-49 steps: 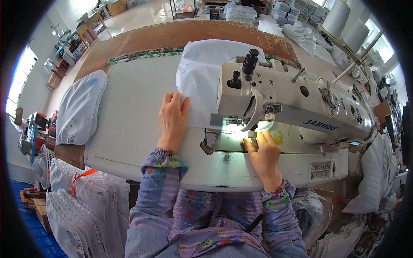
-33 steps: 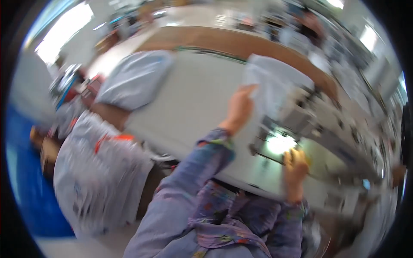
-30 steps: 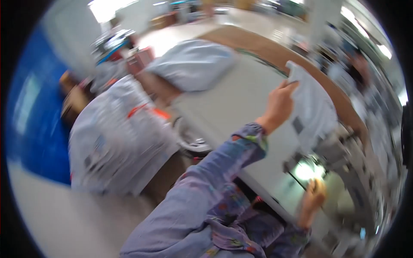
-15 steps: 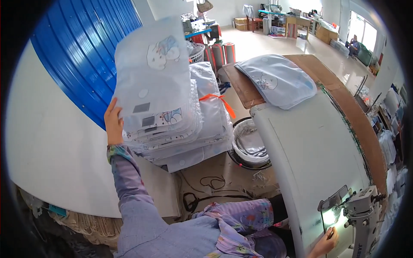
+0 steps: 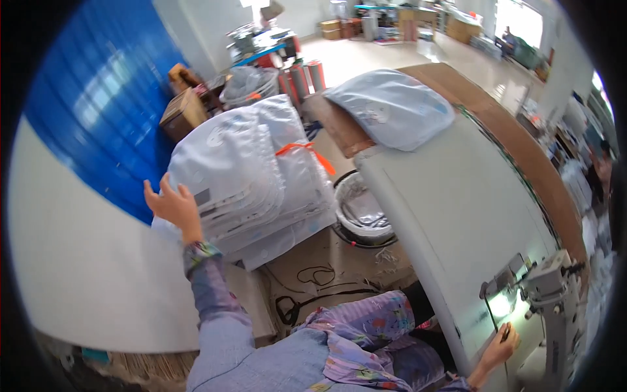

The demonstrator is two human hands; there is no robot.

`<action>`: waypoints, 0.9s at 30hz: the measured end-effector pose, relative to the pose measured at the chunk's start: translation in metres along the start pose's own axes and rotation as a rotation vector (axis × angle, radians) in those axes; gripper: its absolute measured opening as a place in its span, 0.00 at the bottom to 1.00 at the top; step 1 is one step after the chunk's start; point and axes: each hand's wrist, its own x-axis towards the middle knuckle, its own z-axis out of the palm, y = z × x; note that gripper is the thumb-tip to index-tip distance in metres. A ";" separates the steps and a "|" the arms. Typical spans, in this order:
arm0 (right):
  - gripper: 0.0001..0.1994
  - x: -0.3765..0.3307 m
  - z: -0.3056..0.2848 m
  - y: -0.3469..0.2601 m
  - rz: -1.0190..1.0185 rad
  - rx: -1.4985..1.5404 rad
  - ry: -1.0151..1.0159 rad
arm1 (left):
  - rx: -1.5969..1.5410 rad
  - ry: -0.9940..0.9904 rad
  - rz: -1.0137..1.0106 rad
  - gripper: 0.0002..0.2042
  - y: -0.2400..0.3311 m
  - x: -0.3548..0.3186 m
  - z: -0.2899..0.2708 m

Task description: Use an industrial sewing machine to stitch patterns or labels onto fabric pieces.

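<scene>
The left hand [image 5: 171, 204] rests on a stack of pale fabric pieces [image 5: 251, 173]; the right hand [image 5: 499, 346] touches the sewing table [image 5: 457, 215].

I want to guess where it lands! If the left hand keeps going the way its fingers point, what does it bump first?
Most likely the stack of pale fabric pieces: the left hand is open at its near edge, fingers angled onto it. Depth is hard to judge.

Left hand [image 5: 172, 204] stretched far out leftward, fingers spread wide; right hand [image 5: 499, 347] low, fingers curled, arm bent.

Soft pale cloth stack [image 5: 255, 176]; smooth matt tabletop [image 5: 457, 209]; glossy blue wall [image 5: 98, 111].
</scene>
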 end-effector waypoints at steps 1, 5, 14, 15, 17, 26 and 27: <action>0.12 0.000 0.003 0.000 0.001 0.016 -0.025 | -0.181 0.015 0.084 0.21 0.037 -0.003 -0.002; 0.11 -0.007 0.000 -0.030 0.078 0.094 -0.049 | -0.888 -0.564 0.357 0.21 0.249 -0.056 0.013; 0.09 -0.077 -0.059 -0.021 0.188 0.130 -0.019 | -1.017 -0.812 0.798 0.22 0.440 -0.102 0.124; 0.08 -0.082 -0.065 -0.020 0.225 0.130 -0.028 | -1.143 -0.987 0.757 0.21 0.436 -0.094 0.139; 0.08 -0.087 -0.067 -0.020 0.266 0.142 -0.042 | -1.305 -1.226 0.641 0.19 0.417 -0.068 0.168; 0.13 -0.060 -0.041 -0.114 0.125 0.471 -0.215 | -1.399 -0.628 0.961 0.10 0.448 -0.083 -0.074; 0.15 -0.055 -0.029 -0.125 0.147 0.594 -0.272 | -1.419 -0.651 1.023 0.11 0.434 -0.107 -0.112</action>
